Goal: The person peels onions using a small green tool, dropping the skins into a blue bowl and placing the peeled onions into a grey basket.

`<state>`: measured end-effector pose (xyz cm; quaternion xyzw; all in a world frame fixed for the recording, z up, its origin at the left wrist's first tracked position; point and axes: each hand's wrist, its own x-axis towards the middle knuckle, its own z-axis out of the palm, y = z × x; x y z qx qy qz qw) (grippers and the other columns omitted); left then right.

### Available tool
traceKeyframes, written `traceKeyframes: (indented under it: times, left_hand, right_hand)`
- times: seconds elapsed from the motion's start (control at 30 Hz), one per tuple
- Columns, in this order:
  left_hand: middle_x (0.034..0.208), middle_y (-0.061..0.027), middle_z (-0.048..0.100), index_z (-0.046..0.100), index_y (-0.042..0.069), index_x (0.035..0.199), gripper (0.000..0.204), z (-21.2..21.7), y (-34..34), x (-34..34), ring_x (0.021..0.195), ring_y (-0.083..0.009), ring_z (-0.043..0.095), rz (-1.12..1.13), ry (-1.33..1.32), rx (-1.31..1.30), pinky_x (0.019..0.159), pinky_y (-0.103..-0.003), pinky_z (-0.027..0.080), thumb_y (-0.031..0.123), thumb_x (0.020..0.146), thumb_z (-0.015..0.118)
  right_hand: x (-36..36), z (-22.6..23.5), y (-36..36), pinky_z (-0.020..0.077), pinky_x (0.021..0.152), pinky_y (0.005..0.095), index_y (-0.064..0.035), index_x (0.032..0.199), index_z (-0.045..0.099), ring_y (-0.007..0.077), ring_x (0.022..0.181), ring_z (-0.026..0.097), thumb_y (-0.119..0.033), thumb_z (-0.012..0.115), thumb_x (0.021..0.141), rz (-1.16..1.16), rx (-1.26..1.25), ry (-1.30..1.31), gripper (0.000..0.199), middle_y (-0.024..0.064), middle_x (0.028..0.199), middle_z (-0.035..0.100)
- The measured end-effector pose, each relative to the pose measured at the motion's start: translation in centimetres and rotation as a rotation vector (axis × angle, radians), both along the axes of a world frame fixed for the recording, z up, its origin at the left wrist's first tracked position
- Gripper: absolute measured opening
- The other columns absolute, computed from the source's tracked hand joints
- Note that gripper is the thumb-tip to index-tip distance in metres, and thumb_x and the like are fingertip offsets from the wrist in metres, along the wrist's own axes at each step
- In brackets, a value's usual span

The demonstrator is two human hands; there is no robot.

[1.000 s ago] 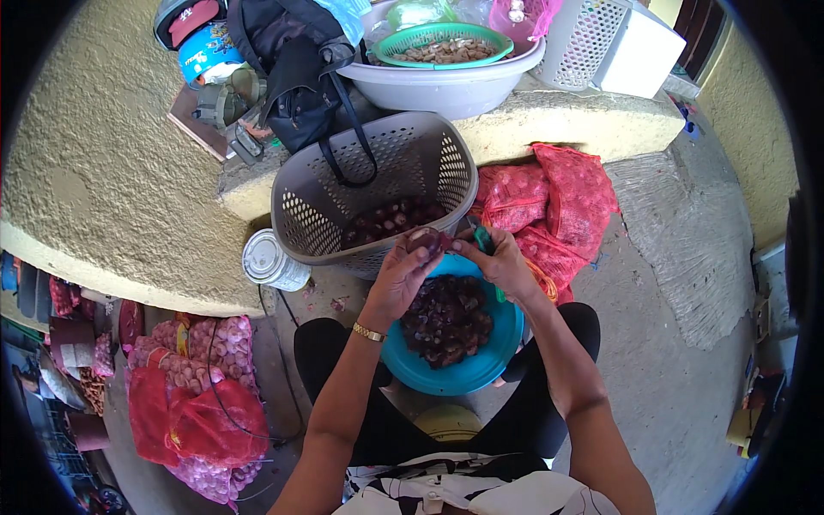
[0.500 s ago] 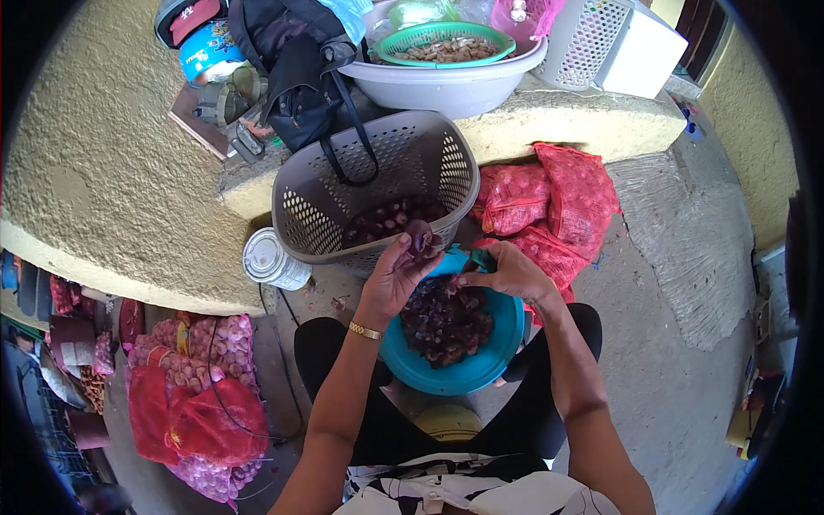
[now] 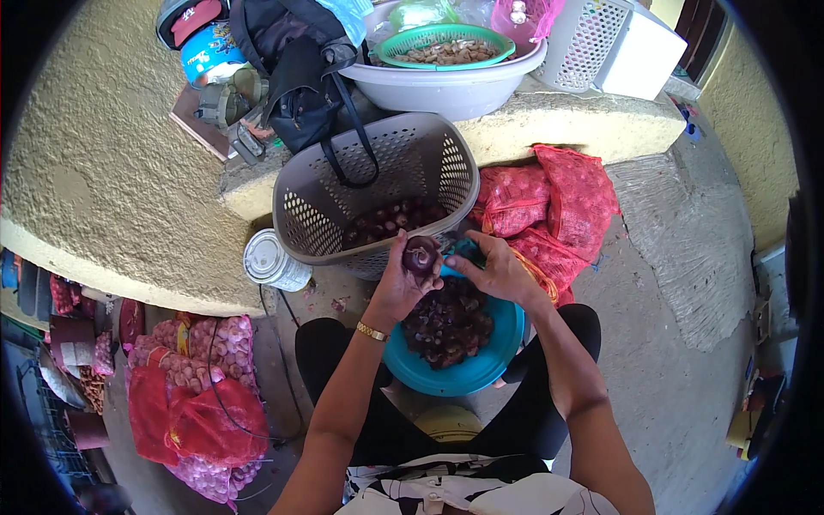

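The step in hand looks like peeling: the left hand [image 3: 396,287] is curled around a dark purple onion [image 3: 421,254], fingers closed on it and lifting it just above the near rim of the grey perforated basket [image 3: 378,184]; the right hand [image 3: 496,273] sits just right of the onion, fingers narrowed as if pinching at its skin or at a small tool, though which I cannot tell; something teal shows under that hand.

The next move, by my judgement, calls for a firm turn of the onion in the left palm while the right fingertips work its surface.

Both forearms rise from the near edge, bent at the elbows, wrists meeting over the far rim of the blue bowl [image 3: 481,369] on the lap, which holds dark peelings; red mesh sacks [image 3: 558,202] lie to the right.
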<state>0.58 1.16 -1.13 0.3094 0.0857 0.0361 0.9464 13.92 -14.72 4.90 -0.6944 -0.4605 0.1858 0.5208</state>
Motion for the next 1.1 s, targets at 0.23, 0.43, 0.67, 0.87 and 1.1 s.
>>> traceKeyframes:
  times: [0.23,0.43,0.67,0.87,1.1]
  left_hand:
    - [0.086,-0.0004,0.06,0.054,0.01,0.115,0.063,-0.1,-0.7,0.1,0.073,-0.011,0.056,-0.002,0.161,0.165,0.07,-0.034,0.049,0.066,0.096,0.03]
    - [0.092,0.0005,0.059,0.054,0.011,0.113,0.061,-0.4,-1.6,0.5,0.078,-0.0121,0.057,-0.019,0.122,0.153,0.084,-0.036,0.048,0.064,0.097,0.031]
    - [0.091,0.0002,0.058,0.055,0.011,0.112,0.051,0.2,-1.7,0.8,0.077,-0.0114,0.057,0.106,0.177,0.155,0.083,-0.039,0.051,0.057,0.1,0.037]
    - [0.093,-0.0002,0.059,0.055,0.01,0.116,0.049,0.4,-1.4,0.4,0.077,-0.0116,0.058,0.033,0.091,0.153,0.079,-0.037,0.052,0.054,0.101,0.037]
    - [0.094,-0.0007,0.061,0.054,0.009,0.119,0.05,2.6,-2.4,0.4,0.072,-0.0103,0.056,0.109,0.113,0.152,0.07,-0.031,0.051,0.051,0.102,0.034]
  right_hand:
    - [-0.6,0.0,0.5,0.0521,0.064,0.0383,0.0001,0.099,0.066,0.0343,0.071,0.067,-0.031,0.082,0.074,-0.028,-0.197,-0.215,0.043,0.0173,0.075,0.067]
    - [-0.6,-1.8,1.0,0.0518,0.064,0.0362,-0.0003,0.103,0.066,0.0273,0.069,0.068,-0.024,0.082,0.073,-0.07,-0.072,-0.044,0.041,0.0167,0.079,0.069]
    - [-0.7,-2.2,1.2,0.0517,0.064,0.0296,0.0004,0.104,0.067,0.0096,0.068,0.064,-0.011,0.076,0.08,0.125,0.014,0.118,0.028,0.0095,0.079,0.07]
    - [-0.1,-0.8,0.8,0.0525,0.067,0.0273,0.0006,0.108,0.066,0.0075,0.071,0.063,-0.006,0.072,0.083,0.285,-0.082,0.119,0.026,0.0087,0.081,0.071]
    - [-0.3,-1.5,1.3,0.0528,0.069,0.0293,0.0014,0.108,0.065,0.0093,0.073,0.063,-0.002,0.069,0.085,0.185,0.156,0.339,0.024,0.0048,0.085,0.071]
